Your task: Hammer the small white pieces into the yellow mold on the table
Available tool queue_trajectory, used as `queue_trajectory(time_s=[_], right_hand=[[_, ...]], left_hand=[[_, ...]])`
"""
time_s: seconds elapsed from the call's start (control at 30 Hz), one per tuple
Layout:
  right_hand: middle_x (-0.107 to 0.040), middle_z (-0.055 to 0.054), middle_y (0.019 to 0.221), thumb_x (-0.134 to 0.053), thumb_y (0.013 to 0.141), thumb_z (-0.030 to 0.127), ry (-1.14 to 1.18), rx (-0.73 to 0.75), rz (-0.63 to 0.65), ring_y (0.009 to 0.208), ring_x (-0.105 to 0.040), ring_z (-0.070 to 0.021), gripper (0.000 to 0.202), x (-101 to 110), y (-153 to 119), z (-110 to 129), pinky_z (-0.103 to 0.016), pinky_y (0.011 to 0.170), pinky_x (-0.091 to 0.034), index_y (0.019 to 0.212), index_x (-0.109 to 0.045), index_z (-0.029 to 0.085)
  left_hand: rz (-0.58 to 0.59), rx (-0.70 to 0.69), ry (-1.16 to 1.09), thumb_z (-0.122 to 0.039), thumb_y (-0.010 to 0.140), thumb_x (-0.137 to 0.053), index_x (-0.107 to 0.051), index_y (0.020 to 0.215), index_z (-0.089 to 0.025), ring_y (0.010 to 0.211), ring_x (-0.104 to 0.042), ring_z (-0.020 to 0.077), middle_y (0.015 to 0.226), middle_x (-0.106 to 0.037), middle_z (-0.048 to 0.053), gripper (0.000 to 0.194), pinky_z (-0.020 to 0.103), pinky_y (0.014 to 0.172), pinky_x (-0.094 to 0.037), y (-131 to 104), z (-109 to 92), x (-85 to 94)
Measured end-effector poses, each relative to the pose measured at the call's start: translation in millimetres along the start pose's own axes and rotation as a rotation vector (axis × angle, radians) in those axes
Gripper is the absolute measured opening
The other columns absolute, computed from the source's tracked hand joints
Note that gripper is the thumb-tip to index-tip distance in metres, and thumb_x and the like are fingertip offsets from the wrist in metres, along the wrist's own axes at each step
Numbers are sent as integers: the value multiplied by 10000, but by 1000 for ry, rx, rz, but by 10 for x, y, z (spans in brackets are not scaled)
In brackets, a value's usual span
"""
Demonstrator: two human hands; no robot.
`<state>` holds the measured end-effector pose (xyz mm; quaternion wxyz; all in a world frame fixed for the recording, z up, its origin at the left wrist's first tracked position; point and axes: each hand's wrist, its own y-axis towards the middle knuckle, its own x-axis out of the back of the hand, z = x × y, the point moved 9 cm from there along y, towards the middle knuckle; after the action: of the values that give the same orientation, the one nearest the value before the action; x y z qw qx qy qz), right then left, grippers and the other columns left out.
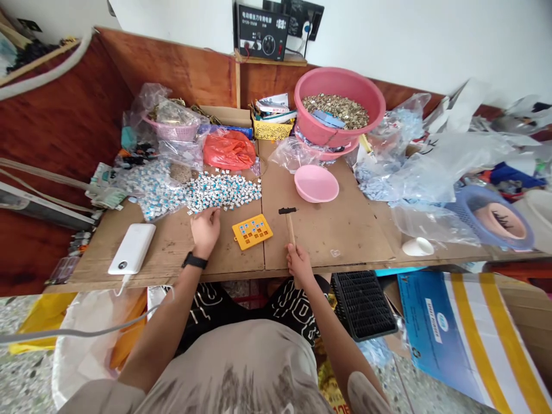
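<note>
My right hand [299,264] is wrapped round the wooden handle of a small hammer [291,227], its dark head pointing away from me above the cardboard-covered bench. My left hand [206,230] is at the near edge of a heap of small white and blue pieces [224,190]. Its fingers are pinched together, and whatever lies between them is too small or hidden to make out. Between my hands lies a yellow tray [252,232] with rows of small slots, several of them holding white and blue pieces.
A shallow pink bowl [316,184] stands beyond the hammer. Behind it, a large pink basin [371,106] holds many small metal pieces. A white power bank [132,248] with a cable lies at left. Plastic bags and a blue basket [463,210] crowd the right.
</note>
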<state>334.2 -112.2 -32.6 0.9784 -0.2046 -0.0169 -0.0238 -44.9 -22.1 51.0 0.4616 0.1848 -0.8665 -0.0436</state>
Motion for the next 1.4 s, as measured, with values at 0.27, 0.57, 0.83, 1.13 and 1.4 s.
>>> queue_trajectory(time_s=[0.27,0.57,0.83,1.13,1.4], right_hand=[[-436,132,643,-779,864,901,101,-27,23,418,-314,-65,701,-32,-4,37,-175,367,-203,1078,-615,254],[-443,132,637,-793,884,872,135,-53,15,408,-298,-63,677,-8,-5,24,-172,346,-222,1094,-637,248],[-444,128,637,-819,853,894,142,-39,20,400,-300,-56,706,-9,-6,35,-170,327,-235,1072,-655,245],[-442,125,653,-781,899,906,172,-8,39,395,-278,-59,693,-1,-20,56,-177,324,-234,1102,-658,255],[-450,124,662,-775,911,890,160,-19,18,402,-269,-54,676,11,-33,56,-177,329,-230,1107,-658,254]], left_hand=[[131,-200,219,-445,1139,-520,-868,1106,-255,1234,-702,399,1250,-851,156,397,551,1144,-481,402,-170,-191],[179,-287,260,-324,1089,-531,-848,1304,-209,1151,-760,360,1159,-876,145,399,484,1130,-531,360,-61,-235],[177,-354,203,-426,1068,-602,-892,1197,-250,1128,-768,369,1154,-882,135,363,525,1144,-554,322,-91,-223],[105,-250,-37,-366,1006,-683,-865,1058,-241,1039,-799,305,1069,-893,77,227,452,1081,-616,91,-181,-55],[69,-353,-300,-414,1078,-750,-891,1052,-292,1344,-725,315,1310,-846,76,189,554,1242,-565,-719,-560,-111]])
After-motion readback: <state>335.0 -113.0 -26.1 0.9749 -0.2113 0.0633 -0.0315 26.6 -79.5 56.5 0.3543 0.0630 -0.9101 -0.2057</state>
